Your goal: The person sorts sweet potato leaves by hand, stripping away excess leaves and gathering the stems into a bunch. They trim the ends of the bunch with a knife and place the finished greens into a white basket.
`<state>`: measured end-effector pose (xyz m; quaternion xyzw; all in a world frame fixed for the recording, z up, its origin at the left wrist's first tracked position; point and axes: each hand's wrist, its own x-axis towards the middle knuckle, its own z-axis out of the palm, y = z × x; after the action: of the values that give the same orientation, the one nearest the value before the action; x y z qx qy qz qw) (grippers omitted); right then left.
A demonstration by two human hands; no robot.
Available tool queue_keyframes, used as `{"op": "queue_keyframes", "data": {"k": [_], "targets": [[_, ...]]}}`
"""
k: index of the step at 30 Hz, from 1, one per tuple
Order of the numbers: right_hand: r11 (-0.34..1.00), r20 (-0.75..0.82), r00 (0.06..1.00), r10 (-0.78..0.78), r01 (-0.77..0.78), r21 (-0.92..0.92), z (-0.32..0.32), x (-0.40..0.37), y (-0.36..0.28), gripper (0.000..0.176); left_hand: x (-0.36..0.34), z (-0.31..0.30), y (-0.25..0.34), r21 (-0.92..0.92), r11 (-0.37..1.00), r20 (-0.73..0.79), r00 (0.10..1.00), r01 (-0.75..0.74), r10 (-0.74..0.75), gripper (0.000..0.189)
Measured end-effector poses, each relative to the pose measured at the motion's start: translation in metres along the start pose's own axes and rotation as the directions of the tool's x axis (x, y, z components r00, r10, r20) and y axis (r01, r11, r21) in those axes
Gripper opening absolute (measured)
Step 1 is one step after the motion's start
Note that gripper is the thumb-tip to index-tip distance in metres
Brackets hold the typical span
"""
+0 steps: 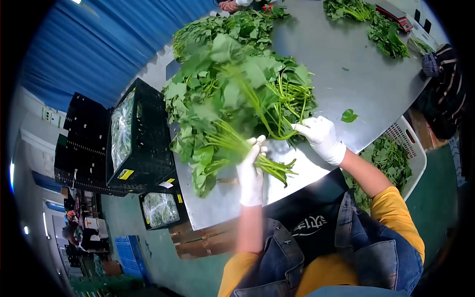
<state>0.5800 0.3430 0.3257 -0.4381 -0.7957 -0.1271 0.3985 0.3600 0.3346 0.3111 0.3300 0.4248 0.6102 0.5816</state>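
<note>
My left hand [251, 173], in a white glove, is closed around a bunch of leafy green stems [225, 138]. The cut ends stick out to the right of the fist and the leaves spread to the left. My right hand [322, 139], also gloved in white, pinches the end of a long green stem [273, 132]. That stem curves up toward leaves blurred by motion. Behind both hands lies a big heap of leafy greens [193, 84] on the metal table [341, 84], its stems pointing mostly right. A single loose leaf [349, 116] rests right of the heap.
A black crate [148, 133] with bagged greens stands left of the table, beside stacked black crates [81, 143]. A white basket [419, 158] of greens is at the lower right. More greens [388, 37] and a red scale [396, 16] sit far right, near a person in striped clothing [448, 84].
</note>
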Motion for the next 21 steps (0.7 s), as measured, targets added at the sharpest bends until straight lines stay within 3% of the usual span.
{"op": "queue_keyframes", "data": {"k": [2, 4, 6, 8, 10, 11, 12, 13, 14, 15, 16, 18, 20, 21], "targets": [[0.998, 0.060, 0.997, -0.041, 0.043, -0.040, 0.001, -0.009, -0.010, 0.026, 0.002, 0.001, -0.001, 0.006, 0.998, 0.029, 0.998, -0.061, 0.061, 0.023], [0.998, 0.108, 0.993, -0.053, 0.058, -0.040, 0.003, -0.015, -0.013, 0.026, -0.001, 0.005, 0.005, -0.058, 0.998, 0.004, 1.000, -0.015, 0.015, 0.024], [0.992, 0.182, 0.979, -0.087, 0.102, -0.074, 0.002, -0.016, -0.017, 0.027, -0.003, 0.009, 0.008, 0.126, 0.987, 0.062, 0.994, -0.098, 0.091, 0.025], [0.989, 0.218, 0.970, -0.110, 0.129, -0.077, 0.004, -0.019, -0.019, 0.029, -0.004, 0.007, 0.005, 0.122, 0.992, 0.042, 0.998, -0.041, 0.036, 0.024], [0.985, 0.320, 0.940, -0.120, 0.154, -0.080, 0.002, -0.018, -0.023, 0.030, -0.002, -0.002, -0.002, 0.276, 0.959, 0.068, 0.997, -0.065, 0.048, 0.022], [0.991, 0.442, 0.893, -0.086, 0.122, -0.055, -0.005, -0.018, -0.024, 0.040, -0.001, -0.006, -0.008, 0.276, 0.959, 0.069, 0.996, -0.067, 0.049, 0.022], [0.991, 0.441, 0.894, -0.086, 0.123, -0.056, -0.008, -0.018, -0.027, 0.040, -0.001, -0.010, -0.016, 0.144, 0.990, 0.002, 1.000, -0.004, 0.004, 0.021], [0.873, 0.354, 0.925, 0.135, -0.280, 0.399, -0.010, -0.019, -0.031, 0.046, 0.000, -0.012, -0.019, 0.005, 0.999, -0.058, 0.997, 0.050, -0.049, 0.019], [0.419, 0.377, 0.853, 0.360, -0.509, 0.752, -0.016, -0.012, -0.036, 0.053, -0.003, -0.008, -0.011, 0.006, 0.999, -0.057, 0.997, 0.047, -0.047, 0.019], [0.008, 0.536, 0.714, 0.449, -0.604, 0.797, -0.035, -0.002, -0.030, 0.057, -0.011, -0.003, -0.001, 0.029, 0.992, -0.076, 0.990, 0.121, -0.119, 0.019], [0.003, 0.501, 0.662, 0.558, -0.605, 0.796, -0.038, -0.002, -0.016, 0.050, -0.019, 0.003, 0.009, 0.050, 0.978, -0.099, 0.976, 0.201, -0.195, 0.019], [0.009, 0.568, 0.578, 0.586, -0.705, 0.709, -0.031, -0.014, 0.015, 0.047, -0.025, 0.006, 0.013, 0.040, 0.976, -0.085, 0.974, 0.216, -0.212, 0.019], [0.045, 0.734, 0.660, 0.159, -0.748, 0.662, -0.019, -0.022, 0.022, 0.045, -0.021, 0.001, 0.004, 0.078, 0.975, -0.010, 0.978, 0.210, -0.210, 0.020], [0.022, 0.785, 0.616, 0.065, -0.787, 0.616, -0.013, -0.028, 0.015, 0.045, -0.019, 0.001, 0.000, 0.138, 0.973, 0.017, 0.982, 0.183, -0.187, 0.020]]}}
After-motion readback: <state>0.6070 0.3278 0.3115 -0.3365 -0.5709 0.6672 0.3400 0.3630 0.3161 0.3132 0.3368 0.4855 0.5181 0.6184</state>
